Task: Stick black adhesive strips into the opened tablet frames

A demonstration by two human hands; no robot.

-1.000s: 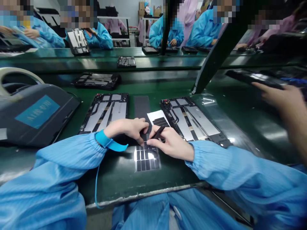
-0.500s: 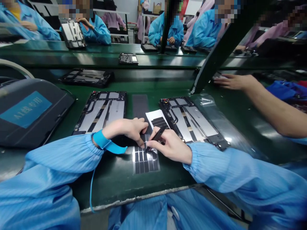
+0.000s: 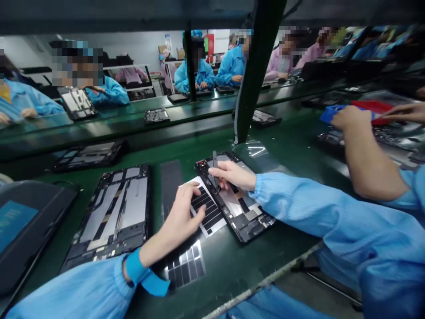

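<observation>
My right hand [image 3: 235, 174] pinches dark tweezers [image 3: 215, 159], their tips down over the upper left part of an opened tablet [image 3: 229, 199]. Whether the tips carry anything is too small to tell. My left hand [image 3: 182, 212], a blue band round its wrist, is open with thumb and fingers apart. It hovers over the left edge of a white sheet of black adhesive strips [image 3: 212, 217], which lies against the tablet's left side. Nearer me rests a clear sheet with dark rectangles [image 3: 187, 268]. Behind my left hand stretches a long dark film strip [image 3: 170, 181].
Another opened tablet [image 3: 133, 212] lies to the left, beside a dark grey case [image 3: 40, 212]. A further tablet [image 3: 89, 155] sits behind it. A green post [image 3: 255, 88] rises from the bench. At right, a co-worker's arm [image 3: 361, 155] reaches over parts.
My right hand has moved with the tweezers from the clear sheet up and right onto the right tablet. My left hand has let go there and opened. The view has shifted.
</observation>
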